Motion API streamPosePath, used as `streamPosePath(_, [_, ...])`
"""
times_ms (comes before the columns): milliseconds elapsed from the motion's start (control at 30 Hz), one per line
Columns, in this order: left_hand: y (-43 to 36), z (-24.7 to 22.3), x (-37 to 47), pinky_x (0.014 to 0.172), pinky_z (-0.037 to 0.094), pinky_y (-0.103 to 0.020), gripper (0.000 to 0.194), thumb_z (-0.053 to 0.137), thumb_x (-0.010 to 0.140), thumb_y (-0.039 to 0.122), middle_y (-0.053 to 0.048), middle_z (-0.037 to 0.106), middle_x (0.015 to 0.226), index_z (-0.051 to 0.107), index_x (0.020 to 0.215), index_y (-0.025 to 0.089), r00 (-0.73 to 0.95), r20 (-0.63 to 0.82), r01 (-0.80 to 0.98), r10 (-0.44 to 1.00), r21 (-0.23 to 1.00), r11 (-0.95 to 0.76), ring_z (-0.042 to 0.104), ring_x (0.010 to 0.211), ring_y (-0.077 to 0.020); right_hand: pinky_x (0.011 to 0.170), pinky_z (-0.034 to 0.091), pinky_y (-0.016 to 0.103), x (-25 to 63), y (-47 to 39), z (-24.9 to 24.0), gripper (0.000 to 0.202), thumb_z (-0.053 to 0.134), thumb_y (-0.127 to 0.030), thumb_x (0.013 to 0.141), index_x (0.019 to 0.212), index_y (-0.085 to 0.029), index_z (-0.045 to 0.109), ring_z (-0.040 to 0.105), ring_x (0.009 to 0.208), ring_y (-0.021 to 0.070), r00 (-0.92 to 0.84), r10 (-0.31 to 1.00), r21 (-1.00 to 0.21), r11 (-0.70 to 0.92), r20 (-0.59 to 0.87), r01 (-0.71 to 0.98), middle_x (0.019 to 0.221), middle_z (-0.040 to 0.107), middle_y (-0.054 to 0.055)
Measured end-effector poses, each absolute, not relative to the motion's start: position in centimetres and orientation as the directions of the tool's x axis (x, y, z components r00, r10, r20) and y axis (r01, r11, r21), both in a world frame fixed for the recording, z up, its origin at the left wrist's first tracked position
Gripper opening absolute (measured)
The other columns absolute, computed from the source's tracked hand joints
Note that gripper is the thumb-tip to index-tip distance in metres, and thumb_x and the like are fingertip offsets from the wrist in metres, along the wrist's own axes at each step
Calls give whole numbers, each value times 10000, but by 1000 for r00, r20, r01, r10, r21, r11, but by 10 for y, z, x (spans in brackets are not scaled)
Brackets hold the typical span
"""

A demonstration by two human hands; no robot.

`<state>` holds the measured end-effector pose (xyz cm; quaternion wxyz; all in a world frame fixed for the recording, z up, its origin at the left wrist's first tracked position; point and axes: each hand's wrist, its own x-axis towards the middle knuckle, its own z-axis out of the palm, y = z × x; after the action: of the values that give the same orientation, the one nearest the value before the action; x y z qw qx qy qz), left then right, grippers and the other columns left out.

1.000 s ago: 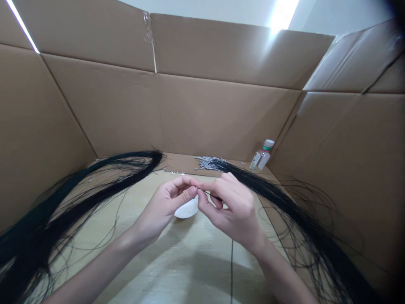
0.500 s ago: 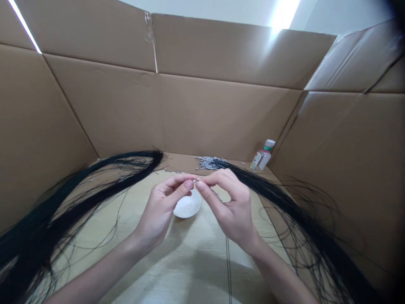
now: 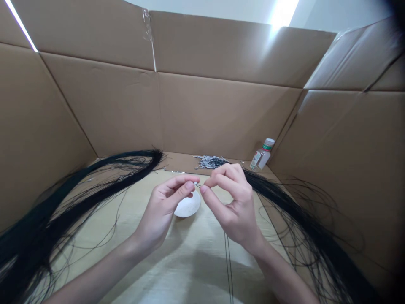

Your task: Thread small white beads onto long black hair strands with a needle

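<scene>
From where I watch, nearest to me a pair of thin dark cords (image 3: 227,270) runs down below the right hand toward the bottom edge, over the pale table (image 3: 177,274). Past them, my left hand (image 3: 160,207) has thumb and forefinger closed on a tiny pale piece (image 3: 195,183), raised above the table; my right hand (image 3: 236,204) pinches a short dark strand (image 3: 198,185) that reaches to that piece, its other fingers loosely curled. I cannot tell whether the strand passes through. Just beyond and lower, a white bowl (image 3: 187,210) sits on the table, its upper edge partly hidden by the left fingers; I can't make out its contents. To my left, a thick dark bundle (image 3: 69,219) sweeps up and bends, loose hairs straying near the left forearm. To my right, a second dark bundle (image 3: 297,211) runs behind the right hand, stray loops beside that forearm, and ends in silvery beaded tips (image 3: 210,162). Farther back, a clear bottle (image 3: 261,158) with a white cap leans in the corner, and tall cardboard walls (image 3: 228,114) close off the sides and back.
</scene>
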<state>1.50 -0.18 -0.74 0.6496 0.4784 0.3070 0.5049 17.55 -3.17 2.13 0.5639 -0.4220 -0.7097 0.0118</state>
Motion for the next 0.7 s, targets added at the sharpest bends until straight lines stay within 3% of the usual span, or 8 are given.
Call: streamPosePath(700, [-2,-11,15,698,474,-211,180,802,867,398,2,702,901,785,984,262,317,66,-375,946,925,62,600,806,-121,750,395,386,175,-33,21,194,635,-106,879,704,-190,623,488,802,191,-25,594,-468,658,804,590,772,570,14])
